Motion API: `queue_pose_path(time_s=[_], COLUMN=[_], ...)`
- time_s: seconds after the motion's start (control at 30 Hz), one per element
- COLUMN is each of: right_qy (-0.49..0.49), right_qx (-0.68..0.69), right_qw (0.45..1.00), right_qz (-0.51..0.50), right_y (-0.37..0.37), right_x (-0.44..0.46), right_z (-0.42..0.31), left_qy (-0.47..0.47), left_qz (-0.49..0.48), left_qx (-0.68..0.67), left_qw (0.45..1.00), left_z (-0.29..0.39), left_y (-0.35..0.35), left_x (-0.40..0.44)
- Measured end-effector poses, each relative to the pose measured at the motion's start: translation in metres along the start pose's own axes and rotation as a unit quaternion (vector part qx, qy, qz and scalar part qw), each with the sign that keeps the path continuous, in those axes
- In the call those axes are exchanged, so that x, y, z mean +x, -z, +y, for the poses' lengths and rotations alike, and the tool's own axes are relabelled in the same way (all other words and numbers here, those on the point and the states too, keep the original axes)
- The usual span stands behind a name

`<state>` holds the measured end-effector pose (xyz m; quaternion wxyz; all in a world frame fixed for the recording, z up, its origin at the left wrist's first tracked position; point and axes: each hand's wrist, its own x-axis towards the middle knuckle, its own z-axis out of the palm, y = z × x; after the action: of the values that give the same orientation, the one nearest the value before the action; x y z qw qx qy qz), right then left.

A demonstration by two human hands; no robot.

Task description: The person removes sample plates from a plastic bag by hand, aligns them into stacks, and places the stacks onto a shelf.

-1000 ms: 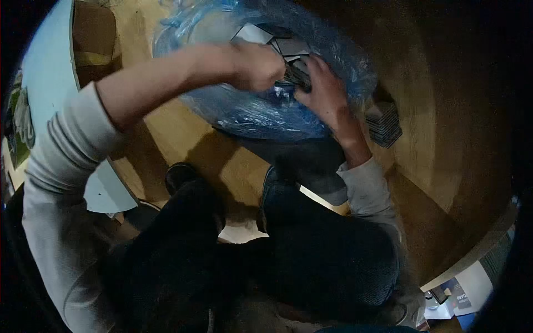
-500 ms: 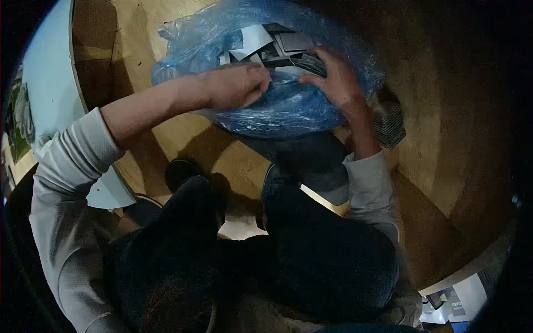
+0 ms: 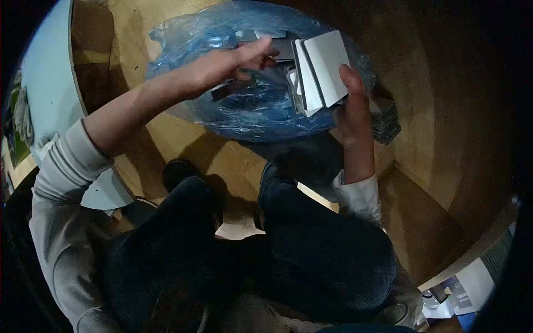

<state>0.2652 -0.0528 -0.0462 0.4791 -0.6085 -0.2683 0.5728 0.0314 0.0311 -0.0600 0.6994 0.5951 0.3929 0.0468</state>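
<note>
A blue translucent plastic bag (image 3: 244, 125) lies open on the floor, with flat dark and light pieces (image 3: 283, 47) inside. My right hand (image 3: 355, 102) grips a fanned stack of thin white-and-dark rectangular cards (image 3: 327, 69) above the bag's right side, thumb along their edge. Over the middle of the bag, my left hand (image 3: 255, 55) has its fingers loosely apart, slightly blurred, and I see nothing held in it. A dark piece (image 3: 225, 89) shows below the left wrist, partly covered by the hand and bag.
Right of the bag stands a stack of dark thin pieces (image 3: 387, 122) on the wooden floor (image 3: 422, 139). A pale blue panel (image 3: 50, 83) runs along the left. Printed papers (image 3: 463, 294) lie at the lower right. My legs (image 3: 322, 250) fill the near middle.
My right hand has come up out of the bag with the fanned cards. My left hand has lifted and shifted slightly up, its fingers loosening.
</note>
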Motion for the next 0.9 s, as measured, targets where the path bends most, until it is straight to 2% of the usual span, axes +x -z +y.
queue_pose_path(time_s=[0.03,0.1,0.13,0.17,0.27,0.37,0.43,0.53,0.7,0.83,0.9], right_qy=[0.0,-0.01,-0.014,-0.015,0.087,0.114,0.128,0.023,0.019,-0.015,0.008], right_qx=[0.001,0.136,0.202,0.202,0.058,-0.01,-0.045,0.057,0.132,0.027,-0.012], right_qw=[1.0,0.991,0.979,0.979,0.994,0.991,0.986,0.997,0.987,0.997,1.0], right_qz=[0.0,0.004,0.005,0.003,-0.01,-0.069,-0.094,0.043,0.088,0.07,-0.025], right_y=[-0.006,-0.018,-0.023,-0.028,-0.039,-0.03,-0.026,-0.025,-0.012,-0.012,-0.017], right_x=[-0.006,-0.017,-0.022,-0.025,-0.03,-0.025,-0.024,-0.028,-0.022,-0.029,-0.027], right_z=[-0.001,-0.005,-0.008,-0.01,-0.014,-0.023,-0.025,-0.024,-0.032,-0.042,-0.034], left_qy=[-0.024,-0.069,-0.069,-0.071,-0.076,-0.102,-0.104,-0.105,-0.048,-0.017,-0.011], left_qz=[-0.011,-0.031,-0.03,-0.029,-0.024,-0.057,-0.059,-0.057,-0.032,-0.044,-0.072], left_qx=[-0.085,-0.253,-0.253,-0.264,-0.286,-0.125,-0.126,-0.124,-0.069,-0.006,0.004], left_qw=[0.996,0.965,0.964,0.962,0.955,0.985,0.985,0.985,0.996,0.999,0.997], left_z=[0.005,0.015,0.022,0.027,0.034,0.034,0.035,0.038,0.044,0.049,0.052], left_y=[-0.005,-0.015,-0.022,-0.03,-0.036,-0.029,-0.031,-0.035,-0.027,-0.019,-0.018], left_x=[-0.005,-0.014,-0.02,-0.025,-0.033,-0.036,-0.037,-0.041,-0.037,-0.037,-0.037])
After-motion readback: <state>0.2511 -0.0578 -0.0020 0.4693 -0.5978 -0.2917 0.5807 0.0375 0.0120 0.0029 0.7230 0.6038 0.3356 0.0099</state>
